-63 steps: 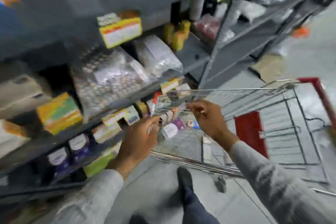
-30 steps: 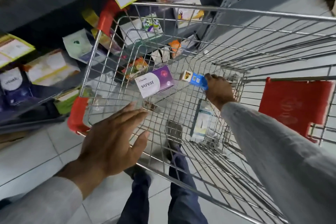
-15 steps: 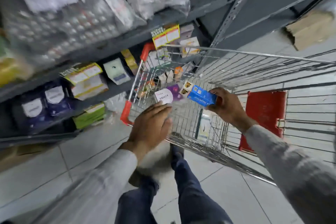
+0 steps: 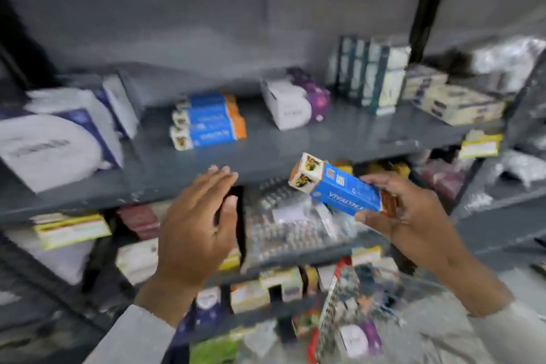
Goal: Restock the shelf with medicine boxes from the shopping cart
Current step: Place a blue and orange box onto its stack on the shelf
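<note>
My right hand grips a long blue medicine box with a white pictured end, held tilted just below the front edge of the grey shelf. On that shelf lies a stack of three matching blue boxes. My left hand is raised in front of the shelf edge, fingers apart, holding nothing. The shopping cart shows blurred at the bottom, with a white and purple box inside it.
White and purple boxes, upright dark-edged boxes and cream boxes fill the shelf's right part. Large white packs sit at its left. Blister packs in plastic lie on the shelf below. Yellow price tags hang on edges.
My right hand has lifted the blue box out of the cart up to the shelf. My left hand left the cart and rose. The view swung up from the cart to the shelves.
</note>
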{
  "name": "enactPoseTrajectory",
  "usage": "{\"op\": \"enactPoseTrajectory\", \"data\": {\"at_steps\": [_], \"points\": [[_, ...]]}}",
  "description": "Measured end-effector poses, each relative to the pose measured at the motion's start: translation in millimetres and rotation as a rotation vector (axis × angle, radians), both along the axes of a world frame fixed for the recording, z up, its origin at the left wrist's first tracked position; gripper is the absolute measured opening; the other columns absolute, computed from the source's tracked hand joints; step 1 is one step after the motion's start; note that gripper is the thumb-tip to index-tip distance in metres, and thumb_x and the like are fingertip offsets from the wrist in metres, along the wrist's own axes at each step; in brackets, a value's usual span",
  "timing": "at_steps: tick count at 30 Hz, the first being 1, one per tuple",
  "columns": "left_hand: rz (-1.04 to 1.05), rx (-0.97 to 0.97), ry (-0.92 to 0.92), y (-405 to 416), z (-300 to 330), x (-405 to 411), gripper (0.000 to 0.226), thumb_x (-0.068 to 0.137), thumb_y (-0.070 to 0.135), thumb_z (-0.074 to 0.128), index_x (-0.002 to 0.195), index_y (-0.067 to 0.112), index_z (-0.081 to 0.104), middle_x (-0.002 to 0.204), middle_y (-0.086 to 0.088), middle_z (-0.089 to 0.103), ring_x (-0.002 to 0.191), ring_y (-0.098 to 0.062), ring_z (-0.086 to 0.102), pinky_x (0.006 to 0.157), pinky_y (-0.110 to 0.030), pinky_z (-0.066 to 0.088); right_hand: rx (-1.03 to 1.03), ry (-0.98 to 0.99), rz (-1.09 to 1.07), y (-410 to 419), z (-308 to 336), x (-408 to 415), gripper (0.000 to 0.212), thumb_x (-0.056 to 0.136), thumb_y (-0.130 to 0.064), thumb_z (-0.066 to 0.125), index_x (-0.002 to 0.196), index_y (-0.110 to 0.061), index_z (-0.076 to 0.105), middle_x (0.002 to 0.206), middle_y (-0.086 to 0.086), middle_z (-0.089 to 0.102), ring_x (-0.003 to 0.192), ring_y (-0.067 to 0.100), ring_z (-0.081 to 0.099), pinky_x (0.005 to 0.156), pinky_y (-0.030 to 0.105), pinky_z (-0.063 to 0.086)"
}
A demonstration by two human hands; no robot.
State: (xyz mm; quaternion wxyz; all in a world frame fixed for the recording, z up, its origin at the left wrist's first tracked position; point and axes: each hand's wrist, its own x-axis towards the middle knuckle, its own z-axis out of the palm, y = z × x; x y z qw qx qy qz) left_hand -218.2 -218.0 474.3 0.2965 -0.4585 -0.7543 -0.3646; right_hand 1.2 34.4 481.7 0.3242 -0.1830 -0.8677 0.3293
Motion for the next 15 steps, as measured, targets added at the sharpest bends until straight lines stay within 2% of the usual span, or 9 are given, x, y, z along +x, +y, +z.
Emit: {"op": "enactPoseTrajectory", "data": {"at_steps": [2, 4, 6, 8, 9, 11, 15], "points": [[0.114, -0.028, 0.029, -27.8, 14.8, -29.2, 0.039, 0.098, 0.021, 0.057, 0.133, 0.005, 0.066, 0.140, -0.010, 0.065, 0.138, -0.023, 0.053, 0.121, -0.035, 0.033, 0.029, 0.025, 0.055, -11.8, 28.4, -35.9, 0.050, 0.073, -0.028, 0.090, 0.110, -0.043, 0.061, 0.100, -0.016, 0.072, 0.087, 0.011, 0.065, 0.075, 0.014, 0.048], [0.241, -0.158, -0.010, -47.2, 16.9, -56.3, 0.050, 0.100, 0.035, 0.050, 0.140, 0.006, 0.059, 0.147, -0.014, 0.059, 0.145, -0.028, 0.045, 0.122, -0.045, 0.031, 0.038, -0.004, 0.113, -19.8, 48.3, -76.1, 0.046, 0.075, -0.030, 0.087, 0.106, -0.049, 0.060, 0.101, -0.017, 0.071, 0.086, 0.010, 0.066, 0.078, 0.016, 0.048], [0.344, -0.313, -0.070, -58.7, 7.0, -79.0, 0.065, 0.102, 0.051, 0.036, 0.146, 0.006, 0.053, 0.153, -0.016, 0.052, 0.148, -0.032, 0.040, 0.122, -0.052, 0.029, 0.072, -0.061, 0.167, -23.0, 60.5, -121.1, 0.044, 0.075, -0.031, 0.085, 0.112, -0.042, 0.063, 0.096, -0.011, 0.072, 0.084, 0.011, 0.066, 0.077, 0.016, 0.047], [0.385, -0.427, -0.112, -65.1, -7.1, -93.3, 0.079, 0.102, 0.062, 0.019, 0.148, 0.006, 0.051, 0.155, -0.016, 0.051, 0.148, -0.032, 0.041, 0.123, -0.049, 0.022, 0.148, -0.144, 0.201, -25.2, 67.1, -165.3, 0.045, 0.076, -0.028, 0.083, 0.117, -0.033, 0.064, 0.098, -0.007, 0.072, 0.085, 0.015, 0.065, 0.073, 0.014, 0.043], [0.393, -0.462, -0.109, -66.9, -13.1, -97.8, 0.082, 0.102, 0.063, 0.014, 0.148, 0.007, 0.051, 0.154, -0.015, 0.052, 0.146, -0.031, 0.043, 0.124, -0.046, 0.018, 0.169, -0.184, 0.219, -26.2, 68.6, -185.4, 0.046, 0.076, -0.029, 0.081, 0.119, -0.031, 0.064, 0.104, -0.004, 0.072, 0.091, 0.017, 0.066, 0.076, 0.017, 0.045], [0.404, -0.466, -0.076, -68.2, -19.1, -101.6, 0.076, 0.103, 0.060, 0.019, 0.148, 0.008, 0.052, 0.155, -0.012, 0.052, 0.146, -0.028, 0.045, 0.124, -0.041, 0.013, 0.199, -0.273, 0.250, -28.1, 68.5, -218.8, 0.049, 0.079, -0.029, 0.079, 0.125, -0.029, 0.063, 0.119, -0.003, 0.070, 0.105, 0.020, 0.065, 0.085, 0.028, 0.047], [0.420, -0.424, -0.085, -66.6, -21.3, -101.7, 0.068, 0.103, 0.057, 0.027, 0.154, 0.015, 0.044, 0.162, -0.005, 0.042, 0.152, -0.021, 0.034, 0.126, -0.037, 0.005, 0.277, -0.382, 0.305, -27.8, 59.1, -254.3, 0.050, 0.084, -0.022, 0.078, 0.130, -0.026, 0.061, 0.137, -0.002, 0.061, 0.125, 0.021, 0.057, 0.105, 0.032, 0.043]]}}
